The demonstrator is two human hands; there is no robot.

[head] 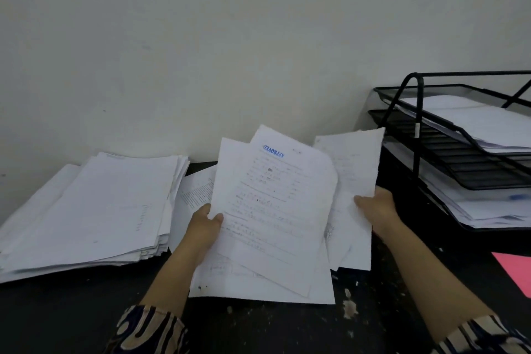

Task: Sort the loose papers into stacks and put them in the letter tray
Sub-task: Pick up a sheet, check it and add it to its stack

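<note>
My left hand grips the left edge of a raised bundle of white sheets; the top sheet carries a blue stamp, seen in reverse. My right hand holds a separate white sheet just right of that bundle, lifted toward the wall. More loose papers lie on the dark table beneath both hands. A black wire letter tray with several tiers stands at the right; its tiers hold white papers.
A thick, uneven stack of white papers lies on the table at the left, against the pale wall. A pink sheet sits at the right edge. The dark tabletop is speckled with pale marks.
</note>
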